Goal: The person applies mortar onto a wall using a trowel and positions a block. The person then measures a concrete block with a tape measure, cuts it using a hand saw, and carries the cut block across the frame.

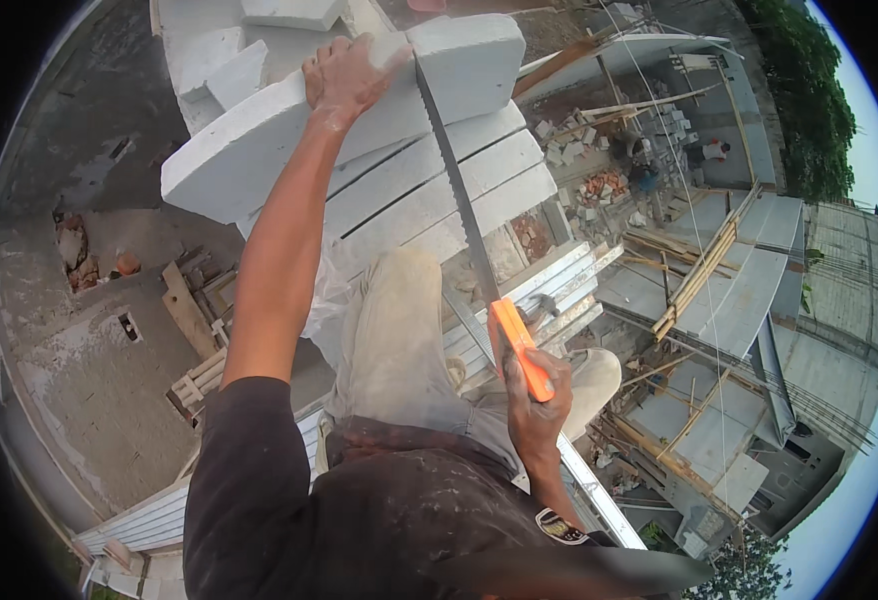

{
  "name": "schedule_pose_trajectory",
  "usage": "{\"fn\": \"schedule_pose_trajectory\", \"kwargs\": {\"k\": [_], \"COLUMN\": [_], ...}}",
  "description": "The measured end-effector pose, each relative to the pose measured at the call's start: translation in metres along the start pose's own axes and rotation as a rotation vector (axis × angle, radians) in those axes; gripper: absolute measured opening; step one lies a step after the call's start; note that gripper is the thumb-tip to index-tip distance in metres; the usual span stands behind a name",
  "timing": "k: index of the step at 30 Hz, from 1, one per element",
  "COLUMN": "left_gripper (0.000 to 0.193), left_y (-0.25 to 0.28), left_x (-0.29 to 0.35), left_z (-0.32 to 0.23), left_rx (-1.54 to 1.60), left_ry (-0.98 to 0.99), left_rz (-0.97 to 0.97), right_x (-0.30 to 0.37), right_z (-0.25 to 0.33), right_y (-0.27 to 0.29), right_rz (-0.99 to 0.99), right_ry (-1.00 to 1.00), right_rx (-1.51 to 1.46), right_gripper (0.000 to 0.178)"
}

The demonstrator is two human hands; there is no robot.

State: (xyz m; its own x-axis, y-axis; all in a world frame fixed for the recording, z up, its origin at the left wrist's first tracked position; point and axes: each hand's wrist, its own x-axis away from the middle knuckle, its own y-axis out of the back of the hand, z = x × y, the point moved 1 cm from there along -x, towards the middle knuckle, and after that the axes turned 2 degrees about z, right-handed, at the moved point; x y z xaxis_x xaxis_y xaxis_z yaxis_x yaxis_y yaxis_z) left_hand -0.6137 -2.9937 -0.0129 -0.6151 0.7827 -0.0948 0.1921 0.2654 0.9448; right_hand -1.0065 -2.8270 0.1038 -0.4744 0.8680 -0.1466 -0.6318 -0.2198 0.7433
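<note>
A long white lightweight concrete block (pixel 269 145) lies on top of a stack of similar blocks (pixel 419 212). My left hand (pixel 347 78) grips its upper edge, fingers curled over the top just left of a cut. In that cut sits the far end of a hand saw's toothed blade (pixel 451 165), which slants back toward me. My right hand (pixel 541 405) is closed around the saw's orange handle (pixel 521 350), low and to the right, in front of my knees. White dust covers parts of my left hand.
More white block pieces (pixel 234 75) lie behind the block. A hammer (pixel 537 308) rests on pale ribbed metal planks (pixel 574 285) at my right knee. Farther right, well below, are bamboo poles (pixel 699 265), rubble (pixel 599 188) and another person (pixel 716 150). A thin line (pixel 687 180) crosses there.
</note>
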Motion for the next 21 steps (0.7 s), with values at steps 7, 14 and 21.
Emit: {"fn": "schedule_pose_trajectory", "kwargs": {"k": [7,14,21], "left_gripper": [0.084,0.084,0.087], "left_y": [-0.005,0.001,-0.011], "left_x": [0.015,0.007,0.008], "left_z": [-0.017,0.008,-0.015], "left_rx": [-0.042,0.030,0.021], "left_ry": [-0.037,0.017,-0.047], "left_rz": [-0.091,-0.041,-0.076], "right_x": [-0.185,-0.005,-0.162], "right_z": [0.002,-0.004,-0.006], "right_y": [-0.086,-0.003,-0.083], "right_rz": [0.039,0.032,0.053], "right_ry": [-0.017,-0.131,-0.039], "right_rx": [-0.169,-0.173,-0.154], "right_gripper": [0.024,0.025,0.024]}}
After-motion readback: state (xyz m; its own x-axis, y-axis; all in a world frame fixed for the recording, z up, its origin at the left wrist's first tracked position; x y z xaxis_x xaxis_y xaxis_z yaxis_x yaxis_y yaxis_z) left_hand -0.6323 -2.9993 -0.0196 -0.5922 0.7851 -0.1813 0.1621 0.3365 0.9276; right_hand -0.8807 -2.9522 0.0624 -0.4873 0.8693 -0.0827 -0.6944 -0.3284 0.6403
